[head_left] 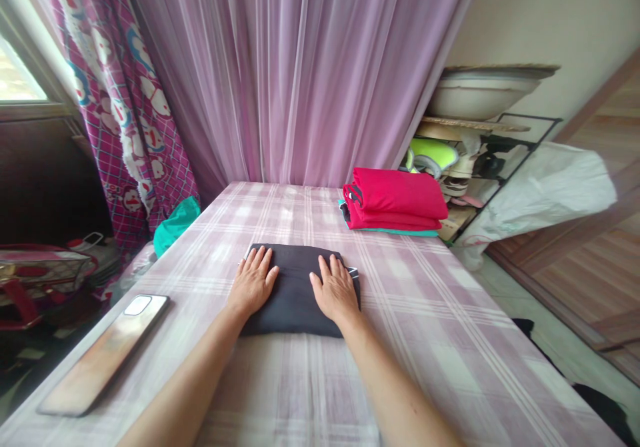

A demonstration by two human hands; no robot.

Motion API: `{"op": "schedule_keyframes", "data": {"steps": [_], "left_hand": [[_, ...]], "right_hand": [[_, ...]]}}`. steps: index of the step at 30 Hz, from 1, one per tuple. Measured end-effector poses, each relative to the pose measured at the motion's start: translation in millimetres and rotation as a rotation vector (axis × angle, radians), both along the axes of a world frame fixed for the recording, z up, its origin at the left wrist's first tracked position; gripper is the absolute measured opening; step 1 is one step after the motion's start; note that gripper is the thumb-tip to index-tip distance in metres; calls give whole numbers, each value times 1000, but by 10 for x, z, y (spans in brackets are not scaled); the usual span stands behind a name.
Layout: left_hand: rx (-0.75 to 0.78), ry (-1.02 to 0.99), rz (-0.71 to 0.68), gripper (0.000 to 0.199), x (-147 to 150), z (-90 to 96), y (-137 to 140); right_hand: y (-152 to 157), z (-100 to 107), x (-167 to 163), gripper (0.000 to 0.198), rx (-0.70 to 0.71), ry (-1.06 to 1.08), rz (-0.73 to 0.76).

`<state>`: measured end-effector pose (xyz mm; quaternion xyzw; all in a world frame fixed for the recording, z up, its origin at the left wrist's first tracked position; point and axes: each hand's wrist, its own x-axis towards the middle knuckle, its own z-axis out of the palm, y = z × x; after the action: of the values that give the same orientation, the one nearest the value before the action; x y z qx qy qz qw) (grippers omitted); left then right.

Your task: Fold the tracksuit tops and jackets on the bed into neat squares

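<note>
A dark, folded piece of clothing lies flat on the table in front of me, with a white-striped bit showing at its right edge. My left hand rests palm down on its left side, fingers stretched out. On its right side lies my right hand, also flat with the fingers extended. Neither hand grips the cloth. What kind of garment it is, I cannot tell. Farther back to the right sits a stack of folded red cloth with a teal piece beneath it.
A checked cloth covers the table. At the left edge lies a phone. Behind hangs a purple curtain. A teal bundle touches the far left edge. On the right stands a rack with a large basin.
</note>
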<state>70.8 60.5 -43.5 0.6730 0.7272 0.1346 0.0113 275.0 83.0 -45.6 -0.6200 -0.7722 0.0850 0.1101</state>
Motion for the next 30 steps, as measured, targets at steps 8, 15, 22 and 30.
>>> {"op": "schedule_keyframes", "data": {"steps": [8, 15, 22, 30], "left_hand": [[51, -81, -5, 59, -222, -215, -139], [-39, -39, 39, 53, -410, -120, -635], [-29, 173, 407, 61, -975, 205, -1210], [-228, 88, 656, 76, -1352, 382, -1539]], "right_hand": [[-57, -11, 70, 61, 22, -23, -11], [-123, -156, 204, 58, 106, -26, -34], [-235, -314, 363, 54, 249, 44, -13], [-292, -367, 404, 53, 281, 78, -27]]}}
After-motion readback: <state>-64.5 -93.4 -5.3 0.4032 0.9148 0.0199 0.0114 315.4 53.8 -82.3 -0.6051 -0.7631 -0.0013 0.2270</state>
